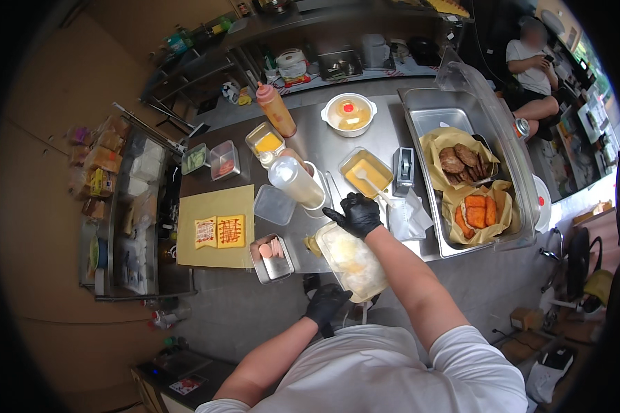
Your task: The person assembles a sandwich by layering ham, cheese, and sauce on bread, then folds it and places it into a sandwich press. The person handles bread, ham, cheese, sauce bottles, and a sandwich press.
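Note:
My left hand [326, 305], in a black glove, grips the near corner of a translucent plastic container [377, 276] with pale white-and-yellow food in it. The container overhangs the table's near edge and tilts in the view. My right hand [360, 214], also gloved, is over its far edge, thumb stretched left and apart from the bent fingers; I see nothing held in it. Left of the container is a metal tin [277, 266] with sliced pink sausage. Two bread slices [231, 231] with red and white sauce lines lie on yellow paper [201, 206].
Beyond my right hand are a tub of yellow sauce [354, 160] with a white spoon, a tape dispenser [404, 168] and squeeze bottles [297, 180]. A steel tray [447, 250] with patties [462, 160] and orange fried pieces [478, 211] stands right. A person [529, 67] sits far right.

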